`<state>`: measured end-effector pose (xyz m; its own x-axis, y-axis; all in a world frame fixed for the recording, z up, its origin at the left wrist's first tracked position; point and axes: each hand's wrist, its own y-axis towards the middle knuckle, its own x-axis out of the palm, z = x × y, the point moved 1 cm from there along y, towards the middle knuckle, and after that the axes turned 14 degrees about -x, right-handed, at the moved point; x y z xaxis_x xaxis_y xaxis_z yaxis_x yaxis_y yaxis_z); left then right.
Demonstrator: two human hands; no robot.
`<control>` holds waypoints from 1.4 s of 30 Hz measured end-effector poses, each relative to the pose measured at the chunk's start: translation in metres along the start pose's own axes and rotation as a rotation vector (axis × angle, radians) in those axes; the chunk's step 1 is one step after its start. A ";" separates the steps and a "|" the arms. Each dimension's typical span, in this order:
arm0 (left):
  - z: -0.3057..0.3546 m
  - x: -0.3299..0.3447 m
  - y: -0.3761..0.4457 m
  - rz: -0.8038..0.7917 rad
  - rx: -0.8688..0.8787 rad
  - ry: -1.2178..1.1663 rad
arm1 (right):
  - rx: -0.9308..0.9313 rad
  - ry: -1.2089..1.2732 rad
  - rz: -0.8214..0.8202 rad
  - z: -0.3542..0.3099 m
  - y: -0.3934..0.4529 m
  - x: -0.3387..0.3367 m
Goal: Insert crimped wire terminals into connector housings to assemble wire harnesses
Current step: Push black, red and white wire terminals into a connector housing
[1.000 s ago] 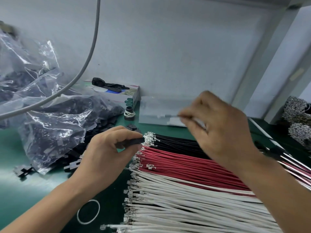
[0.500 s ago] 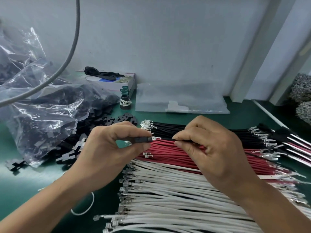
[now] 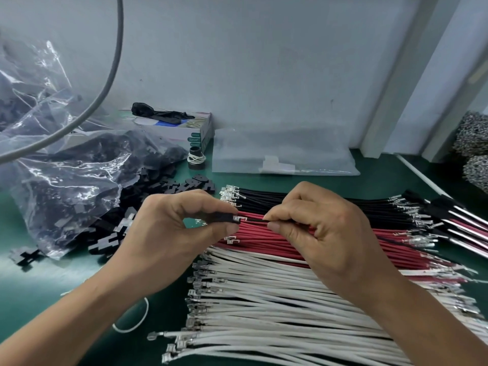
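Hands above wire rows on green desk (image 3: 31, 286). Left hand (image 3: 169, 241): thumb and forefinger pinching black housing (image 3: 224, 218), held level, open end toward the right. Right hand (image 3: 324, 233): thumb and forefinger pinching black wire (image 3: 254, 220) just behind its metal terminal (image 3: 241, 219). Terminal tip at the housing mouth, touching or barely entered; depth not discernible. Both raised slightly over the red row.

On the desk beneath, three flat rows of cut wires with crimped ends: black wires (image 3: 303, 200) farthest, red wires (image 3: 277, 241) in the middle, white wires (image 3: 264, 313) nearest. Terminals aligned along the left edge of each row.

To the left, clear bag (image 3: 60, 175) full of black housings, with loose housings (image 3: 169, 186) spilled at its mouth. Grey cable (image 3: 111, 72) curving in front of the bag. Behind, small carton (image 3: 198, 128) against the wall, black spool (image 3: 196, 159) wound with white bands beside it, flat plastic sleeve (image 3: 285, 154) farther right. White band (image 3: 137, 320) lying near the left forearm. At far right, finished harnesses (image 3: 459, 217) with black housings fitted.
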<state>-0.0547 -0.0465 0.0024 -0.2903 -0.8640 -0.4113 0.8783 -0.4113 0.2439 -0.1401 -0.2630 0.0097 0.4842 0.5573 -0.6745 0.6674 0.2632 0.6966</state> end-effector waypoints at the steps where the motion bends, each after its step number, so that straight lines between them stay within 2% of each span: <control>1: 0.000 0.000 0.000 -0.011 0.007 0.008 | 0.007 0.004 -0.005 0.000 0.000 0.000; 4: 0.002 0.001 0.000 -0.043 -0.007 -0.019 | 0.014 0.025 -0.023 -0.002 0.000 0.003; 8: 0.003 -0.001 0.001 -0.135 -0.098 -0.210 | 0.051 0.107 -0.015 -0.003 -0.001 0.003; 14: 0.004 0.005 -0.004 -0.103 0.015 0.003 | -0.075 -0.104 -0.036 -0.015 0.002 0.011; 19: 0.003 0.007 -0.003 -0.030 -0.018 -0.046 | 0.015 -0.085 0.005 -0.009 0.002 0.009; 23: 0.001 0.005 -0.003 -0.028 -0.027 -0.042 | -0.058 -0.131 -0.001 -0.013 0.003 0.016; 39: 0.003 0.005 -0.004 -0.041 0.005 -0.033 | -0.103 -0.080 0.013 -0.013 0.005 0.021; 42: 0.001 0.006 -0.004 -0.030 0.004 -0.008 | -0.104 -0.152 0.009 -0.013 0.007 0.019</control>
<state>-0.0600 -0.0505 0.0002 -0.3192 -0.8535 -0.4118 0.8678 -0.4379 0.2349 -0.1335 -0.2406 0.0047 0.5753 0.4369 -0.6915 0.6040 0.3432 0.7193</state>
